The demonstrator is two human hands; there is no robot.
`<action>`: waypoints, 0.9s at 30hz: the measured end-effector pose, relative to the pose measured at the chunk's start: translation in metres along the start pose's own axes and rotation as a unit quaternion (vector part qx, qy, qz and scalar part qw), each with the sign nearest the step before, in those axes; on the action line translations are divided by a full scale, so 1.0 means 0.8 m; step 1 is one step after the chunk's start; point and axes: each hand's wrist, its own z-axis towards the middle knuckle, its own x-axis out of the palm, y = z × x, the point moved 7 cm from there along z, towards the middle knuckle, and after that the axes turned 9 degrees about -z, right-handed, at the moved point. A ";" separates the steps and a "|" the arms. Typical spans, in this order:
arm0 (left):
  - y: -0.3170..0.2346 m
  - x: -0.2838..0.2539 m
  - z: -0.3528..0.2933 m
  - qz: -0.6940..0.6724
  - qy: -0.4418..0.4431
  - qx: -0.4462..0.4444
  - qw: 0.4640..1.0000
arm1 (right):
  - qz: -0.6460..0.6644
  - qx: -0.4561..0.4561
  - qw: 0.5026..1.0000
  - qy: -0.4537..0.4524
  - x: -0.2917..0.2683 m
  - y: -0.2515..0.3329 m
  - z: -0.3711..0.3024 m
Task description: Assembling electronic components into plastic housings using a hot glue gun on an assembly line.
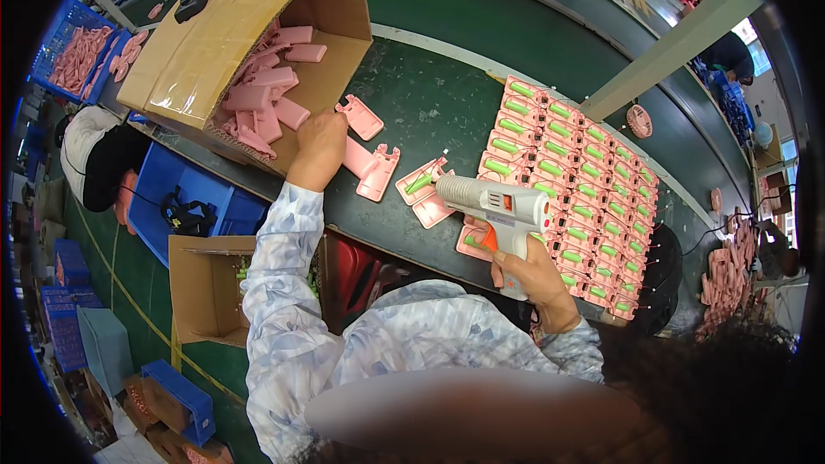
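- Right hand (531, 273): grip closed round glue gun (505, 208), nozzle beside green cylinder (418, 185) on counter (417, 90).
- Left hand (321, 146): at pink casing (359, 158); grasp can't be told.
- Step: apparently handling casings; next move calls for steady nozzle.

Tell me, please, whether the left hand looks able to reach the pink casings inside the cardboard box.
Probably yes: the left hand is at the open side of the cardboard box, near the closest pink casings, and nothing visible stands in its way.
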 end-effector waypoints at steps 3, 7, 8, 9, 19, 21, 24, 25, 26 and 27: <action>0.020 0.016 0.012 -0.005 0.019 -0.040 0.999 | 0.027 -0.011 1.000 0.001 0.001 0.005 -0.008; 0.025 0.011 0.021 -0.021 0.070 -0.091 0.993 | 0.000 0.009 1.000 0.028 -0.003 0.000 -0.022; 0.025 0.009 0.018 -0.022 0.071 -0.091 0.993 | 0.000 0.012 0.999 0.033 -0.003 0.000 -0.025; 0.023 -0.003 0.018 -0.022 0.032 -0.096 0.995 | 0.001 0.012 0.999 0.030 -0.004 -0.002 -0.028; -0.058 -0.062 -0.014 -0.699 -0.156 -0.004 0.698 | -0.019 0.036 0.998 0.049 -0.004 -0.021 -0.032; -0.051 -0.023 -0.002 -0.660 -0.144 -0.003 0.737 | -0.012 0.027 0.999 0.045 -0.004 -0.020 -0.032; -0.078 -0.014 0.014 -0.478 -0.107 0.036 0.871 | -0.031 0.037 0.998 0.045 -0.006 -0.023 -0.033; -0.091 -0.016 0.017 -0.398 -0.110 0.077 0.908 | -0.024 0.034 0.999 0.031 -0.005 -0.022 -0.034; -0.097 -0.005 0.021 -0.368 -0.083 0.096 0.921 | -0.016 0.031 0.999 0.018 -0.006 -0.021 -0.035; -0.101 -0.002 0.023 -0.369 -0.082 0.098 0.920 | -0.016 0.031 0.999 0.015 -0.007 -0.022 -0.036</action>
